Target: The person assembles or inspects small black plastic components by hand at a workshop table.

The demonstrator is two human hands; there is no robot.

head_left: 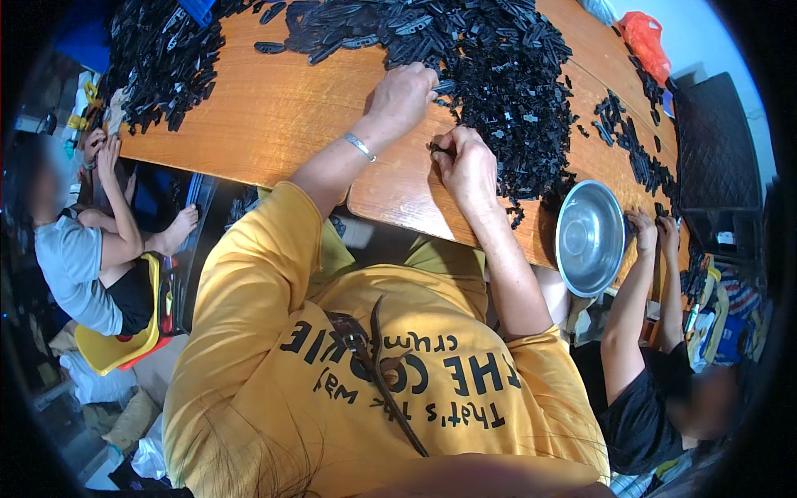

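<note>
My left hand [404, 98] is above the table at the edge of a big heap of long black plastic pieces [415, 26]. Its fingers are closed on a dark, narrow plastic piece [446, 86] that sticks out to the right. Closer to me, my right hand [467, 168] pinches a small black plastic part [437, 148] between thumb and fingers. Just right of that hand spreads a heap of small black plastic parts [523, 116]. The exact shape of either held piece is partly hidden by my fingers.
A shiny metal bowl [591, 239] stands at the wooden table's [257, 108] near right edge. Another black heap [162, 66] lies at the far left. Two people sit nearby, one left and one right, with their hands at the table. A red plastic bag [643, 46] lies far right.
</note>
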